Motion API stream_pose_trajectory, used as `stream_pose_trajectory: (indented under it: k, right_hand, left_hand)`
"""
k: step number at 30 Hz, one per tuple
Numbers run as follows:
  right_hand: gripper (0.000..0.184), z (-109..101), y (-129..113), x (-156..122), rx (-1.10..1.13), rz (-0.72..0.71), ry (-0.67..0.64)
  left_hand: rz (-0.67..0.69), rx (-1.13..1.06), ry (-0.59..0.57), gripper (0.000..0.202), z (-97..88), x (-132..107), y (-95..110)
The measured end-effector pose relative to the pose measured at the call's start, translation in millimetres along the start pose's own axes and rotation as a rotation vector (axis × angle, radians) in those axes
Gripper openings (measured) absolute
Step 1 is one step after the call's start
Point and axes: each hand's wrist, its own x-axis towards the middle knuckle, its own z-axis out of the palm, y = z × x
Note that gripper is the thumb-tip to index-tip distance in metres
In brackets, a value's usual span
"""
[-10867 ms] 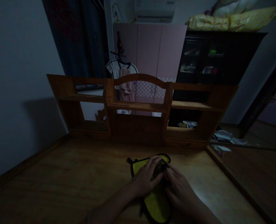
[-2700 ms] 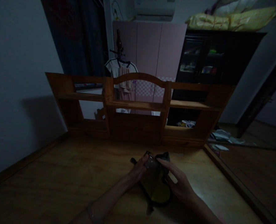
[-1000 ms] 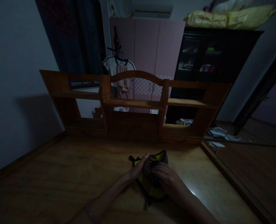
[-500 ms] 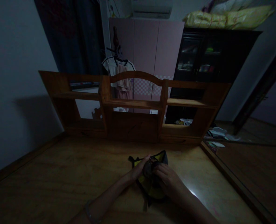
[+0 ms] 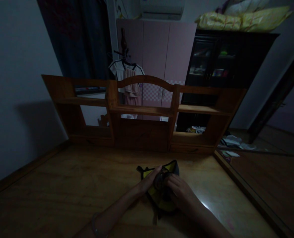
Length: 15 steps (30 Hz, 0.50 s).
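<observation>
A yellow cloth with a dark border lies on the wooden desk, partly folded over. A small dark round object sits on it, too dim to name. My left hand curls round the object's left side. My right hand presses the cloth against its right side, fingers bent. Both hands touch the object and the cloth together.
A wooden shelf unit stands along the desk's far edge. Behind it are a pink wardrobe, hanging clothes and a dark glass cabinet. Papers lie on the floor at right. The room is very dim.
The cloth was spread flat earlier and is now folded up round the dark object. Over the last second both hands have barely moved.
</observation>
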Motion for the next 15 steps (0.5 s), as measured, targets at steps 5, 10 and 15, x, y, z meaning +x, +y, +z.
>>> stream_pose_trajectory:
  k: [5,10,15]
  right_hand:
    - [0.03,0.6,4.0,-0.3,0.049,-0.043,0.001]
    - [0.025,2.8,1.3,1.4,-0.017,-0.032,-0.014]
    - [0.022,5.4,-0.2,2.1,-0.098,-0.041,-0.022]
  left_hand:
    - [-0.032,-0.031,0.002,0.056,1.5,5.1,-4.8]
    - [-0.035,-0.02,0.009,0.057,-0.4,6.5,-7.2]
    - [0.009,0.031,0.036,0.056,0.4,2.3,-1.6]
